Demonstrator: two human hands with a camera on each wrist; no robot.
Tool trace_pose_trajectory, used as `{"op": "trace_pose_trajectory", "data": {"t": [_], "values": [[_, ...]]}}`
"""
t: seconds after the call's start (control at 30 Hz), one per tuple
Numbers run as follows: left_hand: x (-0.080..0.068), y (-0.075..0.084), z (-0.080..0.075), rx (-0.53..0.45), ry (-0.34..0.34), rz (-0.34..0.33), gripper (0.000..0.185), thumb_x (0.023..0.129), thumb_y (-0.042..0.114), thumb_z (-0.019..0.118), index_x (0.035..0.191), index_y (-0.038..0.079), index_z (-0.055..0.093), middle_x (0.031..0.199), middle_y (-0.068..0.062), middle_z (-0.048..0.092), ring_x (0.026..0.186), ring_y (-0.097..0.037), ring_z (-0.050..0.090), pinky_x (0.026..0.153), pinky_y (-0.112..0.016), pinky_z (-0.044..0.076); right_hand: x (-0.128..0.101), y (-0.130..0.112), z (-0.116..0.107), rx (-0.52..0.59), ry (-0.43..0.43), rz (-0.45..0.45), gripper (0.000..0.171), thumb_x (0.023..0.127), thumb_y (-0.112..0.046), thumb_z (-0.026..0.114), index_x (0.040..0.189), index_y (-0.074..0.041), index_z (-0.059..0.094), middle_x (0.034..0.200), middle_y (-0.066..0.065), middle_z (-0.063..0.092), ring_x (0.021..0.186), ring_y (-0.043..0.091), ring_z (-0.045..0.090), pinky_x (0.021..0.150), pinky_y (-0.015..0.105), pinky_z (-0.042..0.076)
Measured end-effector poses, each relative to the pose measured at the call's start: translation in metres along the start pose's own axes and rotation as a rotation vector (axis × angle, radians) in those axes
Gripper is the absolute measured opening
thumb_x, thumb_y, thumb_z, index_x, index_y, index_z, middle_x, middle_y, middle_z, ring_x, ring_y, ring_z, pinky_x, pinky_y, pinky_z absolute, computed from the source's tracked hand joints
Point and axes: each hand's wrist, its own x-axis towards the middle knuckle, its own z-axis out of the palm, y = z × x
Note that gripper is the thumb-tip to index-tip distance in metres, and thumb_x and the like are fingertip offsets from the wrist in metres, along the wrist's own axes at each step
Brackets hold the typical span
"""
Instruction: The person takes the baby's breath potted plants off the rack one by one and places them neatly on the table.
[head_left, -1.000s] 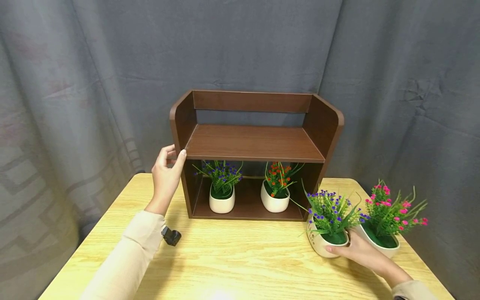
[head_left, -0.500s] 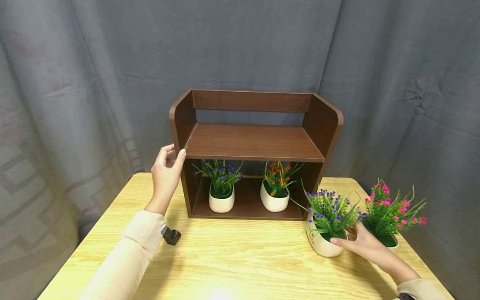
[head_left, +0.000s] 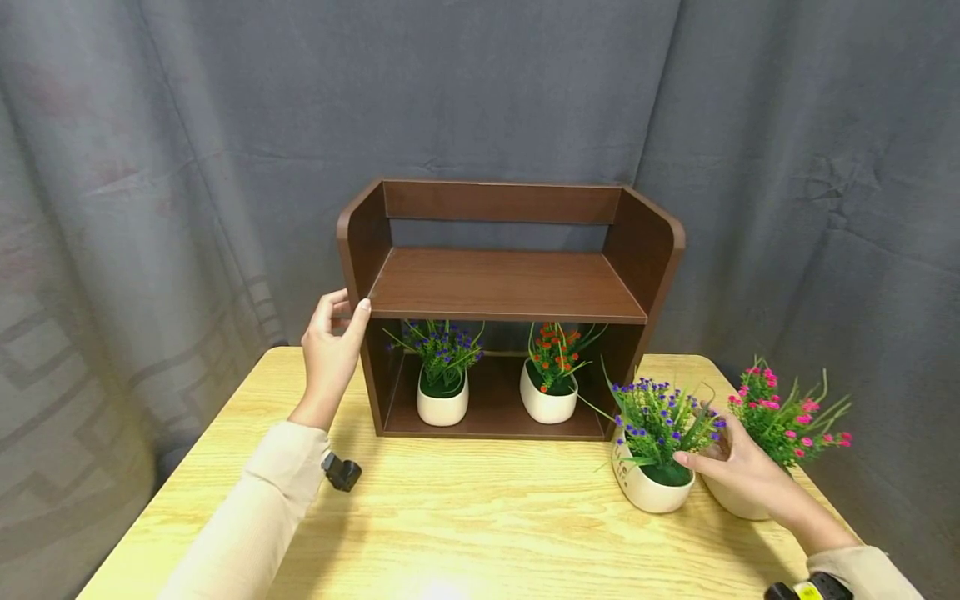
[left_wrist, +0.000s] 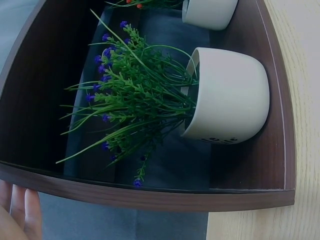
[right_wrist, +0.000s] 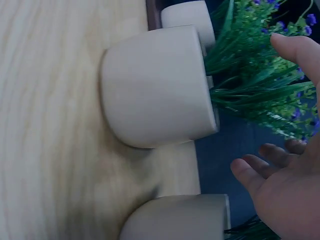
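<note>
My left hand point(head_left: 330, 354) holds the left side panel of a brown two-tier shelf point(head_left: 510, 287), thumb at the front edge and fingers on the outer side; in the left wrist view its fingers point(left_wrist: 27, 212) show beyond the panel. On the right, my right hand point(head_left: 742, 471) hovers by a white flowerpot point(head_left: 648, 493) with purple flowers. The right wrist view shows this hand point(right_wrist: 290, 182) with thumb and fingers spread beside the leaves, apart from the pot point(right_wrist: 155, 90). Partly behind the hand stands a flowerpot with pink flowers point(head_left: 787, 429).
Inside the shelf's lower tier stand a purple-flowered pot point(head_left: 442, 408) on the left and an orange-flowered pot point(head_left: 549, 404) on the right. The upper tier is bare. A light wooden table point(head_left: 465, 517) carries everything, and grey curtains point(head_left: 510, 92) hang behind.
My right hand has let go of the purple-flowered pot's rim and risen slightly, drawing up beside its leaves. That pot stays in place. My left hand has not moved.
</note>
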Motion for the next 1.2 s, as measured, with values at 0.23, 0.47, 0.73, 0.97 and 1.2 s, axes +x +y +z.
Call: {"op": "trace_pose_trajectory", "data": {"t": [0.23,0.47,0.73,0.97,1.2], "values": [[0.000,-0.001,0.000,-0.007,-0.004,-0.003,0.036,0.095,0.037,0.069,0.123,0.015,0.067,0.107,-0.004,0.068,0.086,-0.013,0.059,0.065,-0.023,0.045,0.002,-0.008,-0.003,0.049,0.075,-0.104,0.096,0.095,-0.026,0.070,0.155,0.006,0.001,0.151,0.040,0.019,0.130,0.061,0.030,0.101,0.043,0.043],[0.000,0.000,0.000,0.001,-0.009,-0.006,0.037,0.095,0.039,0.069,0.123,0.016,0.066,0.107,-0.003,0.067,0.086,-0.012,0.058,0.065,-0.024,0.045,0.007,-0.023,-0.009,0.058,0.105,-0.205,0.090,0.099,-0.022,0.065,0.156,0.004,0.001,0.153,0.036,0.025,0.133,0.056,0.030,0.101,0.053,0.039],[-0.001,0.000,-0.001,-0.010,-0.010,-0.014,0.036,0.095,0.038,0.069,0.123,0.015,0.066,0.107,-0.003,0.067,0.086,-0.012,0.058,0.065,-0.023,0.045,0.017,-0.038,-0.014,0.036,0.161,-0.302,0.081,0.101,-0.018,0.062,0.156,0.003,0.007,0.150,0.034,0.035,0.123,0.046,0.044,0.078,0.012,0.042],[-0.001,0.000,-0.001,0.001,-0.012,-0.017,0.037,0.095,0.040,0.068,0.124,0.015,0.066,0.108,-0.003,0.066,0.088,-0.012,0.057,0.067,-0.024,0.045,0.022,-0.051,-0.015,0.126,0.173,-0.326,0.074,0.104,-0.019,0.057,0.158,0.000,0.009,0.149,0.032,0.035,0.129,0.049,0.042,0.082,0.005,0.038],[0.000,-0.001,0.000,-0.002,-0.008,-0.007,0.037,0.095,0.039,0.068,0.123,0.015,0.066,0.107,-0.003,0.067,0.086,-0.012,0.058,0.066,-0.024,0.044,0.031,-0.065,-0.014,0.140,0.223,-0.369,0.070,0.104,-0.021,0.057,0.157,-0.001,0.015,0.146,0.029,0.041,0.115,-0.002,0.049,0.085,0.006,0.041]]}}
